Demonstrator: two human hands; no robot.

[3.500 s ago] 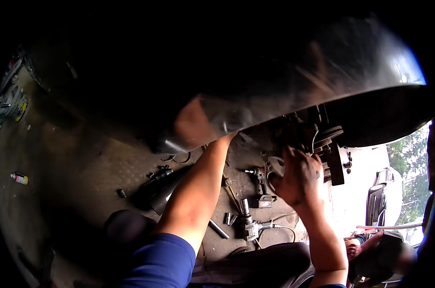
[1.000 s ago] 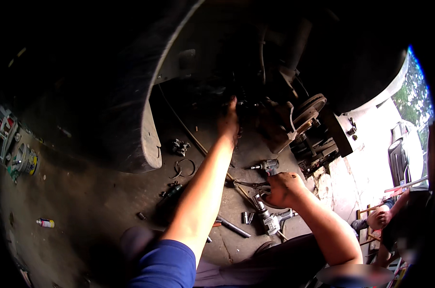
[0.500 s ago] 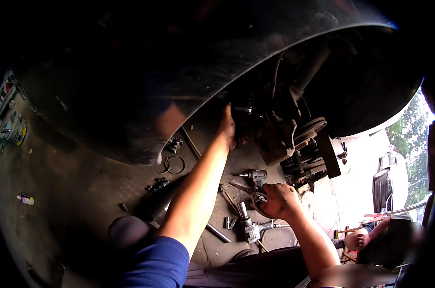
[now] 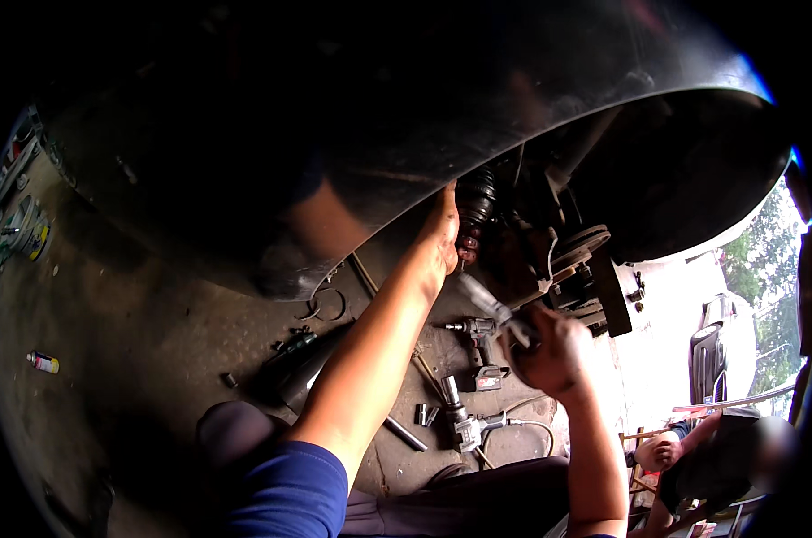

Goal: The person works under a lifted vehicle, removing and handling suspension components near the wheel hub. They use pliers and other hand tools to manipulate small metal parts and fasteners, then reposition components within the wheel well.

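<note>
— Hands: how were they placed?
— Right hand was closed on a blurred metal tool, its long axis slanted up-left toward the left hand.
— And the ribbed black boot, where was it noted?
— Just right of the left hand, which was nearer; above and left of the right. Left was stretched far up, its grip hidden, so not to be told. Right was held lower, its back turned upward.
</note>
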